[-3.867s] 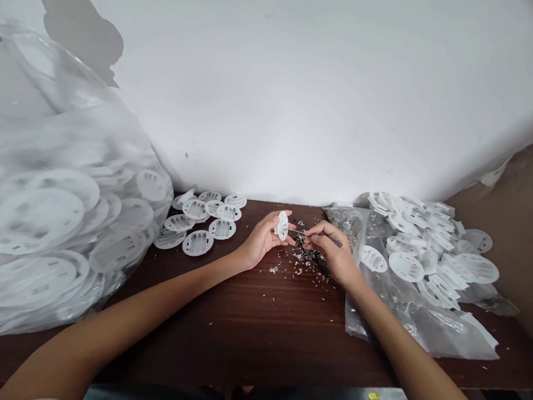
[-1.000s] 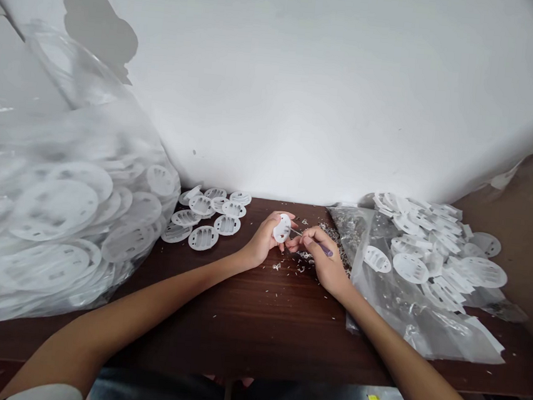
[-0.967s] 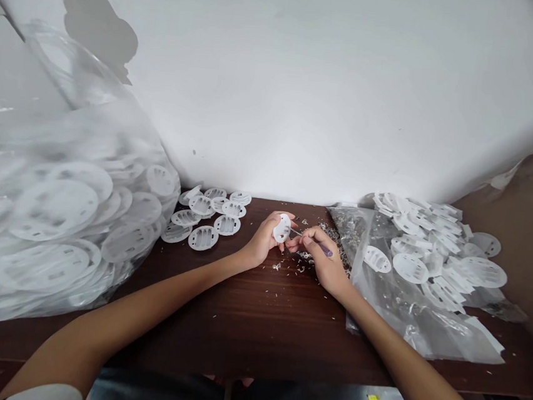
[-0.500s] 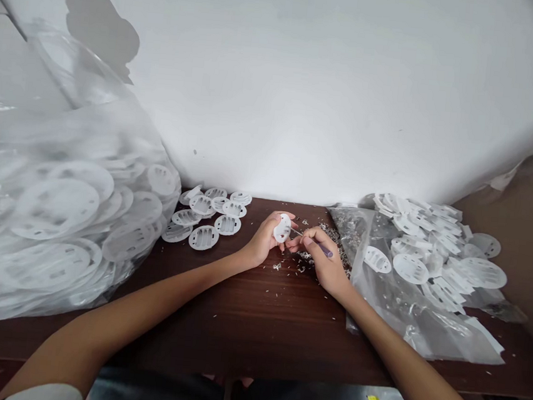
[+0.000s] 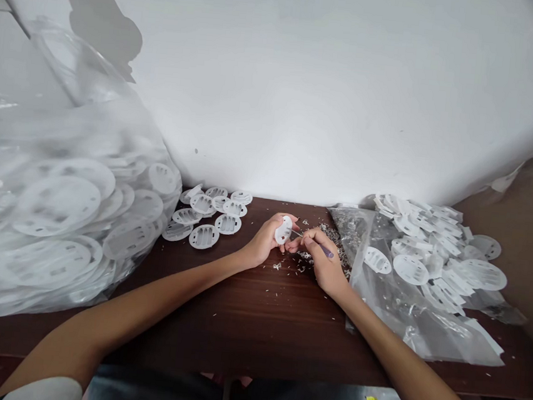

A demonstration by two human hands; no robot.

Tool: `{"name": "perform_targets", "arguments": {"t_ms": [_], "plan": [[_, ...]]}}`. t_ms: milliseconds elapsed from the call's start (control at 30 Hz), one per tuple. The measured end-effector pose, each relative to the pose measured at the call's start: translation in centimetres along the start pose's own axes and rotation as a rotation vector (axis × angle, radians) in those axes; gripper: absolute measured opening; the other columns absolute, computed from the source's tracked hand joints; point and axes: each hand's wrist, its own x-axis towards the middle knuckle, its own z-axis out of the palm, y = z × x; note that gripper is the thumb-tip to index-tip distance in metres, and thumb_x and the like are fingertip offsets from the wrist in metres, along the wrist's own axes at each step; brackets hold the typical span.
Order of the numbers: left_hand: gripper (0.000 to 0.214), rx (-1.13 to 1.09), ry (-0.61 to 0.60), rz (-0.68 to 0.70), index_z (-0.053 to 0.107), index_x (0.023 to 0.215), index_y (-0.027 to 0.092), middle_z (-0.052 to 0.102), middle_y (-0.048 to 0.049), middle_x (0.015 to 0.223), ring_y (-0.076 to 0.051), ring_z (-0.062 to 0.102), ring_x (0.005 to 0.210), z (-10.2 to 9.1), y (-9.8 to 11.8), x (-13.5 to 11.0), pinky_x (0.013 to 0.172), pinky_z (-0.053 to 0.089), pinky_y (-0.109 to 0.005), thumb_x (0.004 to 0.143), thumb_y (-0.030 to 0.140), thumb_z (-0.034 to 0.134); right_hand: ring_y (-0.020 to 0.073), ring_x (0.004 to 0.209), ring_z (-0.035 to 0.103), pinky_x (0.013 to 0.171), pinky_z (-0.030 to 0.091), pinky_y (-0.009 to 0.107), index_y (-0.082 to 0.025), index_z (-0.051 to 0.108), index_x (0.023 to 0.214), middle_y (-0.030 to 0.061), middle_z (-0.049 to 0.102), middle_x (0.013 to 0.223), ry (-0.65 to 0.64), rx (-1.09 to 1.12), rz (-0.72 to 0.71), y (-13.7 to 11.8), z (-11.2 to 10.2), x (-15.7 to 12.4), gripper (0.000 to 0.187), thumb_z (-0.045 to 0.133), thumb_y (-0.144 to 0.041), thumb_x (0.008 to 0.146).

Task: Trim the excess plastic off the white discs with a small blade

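"Left hand (image 5: pixel 265 242)?"
"Fingers clamped on one white slotted plastic disc (image 5: pixel 284 230)."
"Right hand (image 5: pixel 324 262)?"
"Pinched together on one purple-handled pick (image 5: pixel 325 250), tip at the disc's edge. About ten loose discs (image 5: pixel 204 236) lie farther left, on the wooden table (image 5: pixel 245 324)."

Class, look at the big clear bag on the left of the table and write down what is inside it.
The big clear plastic bag is packed with white slotted plastic discs, lying at many angles. Discs deeper inside are covered by those in front, so they cannot be seen.
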Motion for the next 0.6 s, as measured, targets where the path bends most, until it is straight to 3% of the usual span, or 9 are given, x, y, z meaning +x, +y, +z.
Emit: {"name": "perform_targets", "arguments": {"t_ms": [333,500,600], "plan": [[0.043,-0.001,-0.019,-0.023,0.062,0.116,0.017,0.069,-0.0079,0.102,-0.013,0.061,0.059,-0.3,-0.2,0.1,0.053,0.047,-0.028,0.096,0.052,0.048,0.0229,0.089,0.067,0.089,0.052,0.04,-0.025,0.058,0.082,0.0033,0.071,0.088,-0.033,-0.003,-0.018,0.3,-0.6,0.5,0.026,0.053,-0.041,0.101],[0.047,-0.001,-0.063,-0.009,0.057,0.119,0.018,0.069,-0.0084,0.105,-0.014,0.064,0.06,-0.1,-0.2,0.1,0.05,0.047,-0.026,0.095,0.059,0.05,0.0198,0.075,0.065,0.079,0.052,0.037,-0.025,0.061,0.1,0.0,0.07,0.081,-0.028,0.031,0.027,-0.6,-1.7,0.9,0.009,0.057,-0.031,0.094],[0.047,-0.021,-0.048,-0.007,0.055,0.118,0.02,0.068,-0.0071,0.105,-0.016,0.067,0.064,-0.1,-0.2,0.1,0.052,0.048,-0.027,0.094,0.06,0.055,0.0192,0.076,0.065,0.078,0.051,0.035,-0.024,0.063,0.092,0.0009,0.07,0.084,-0.017,-0.021,0.021,-0.7,-1.8,0.8,0.005,0.059,-0.025,0.089]]}}
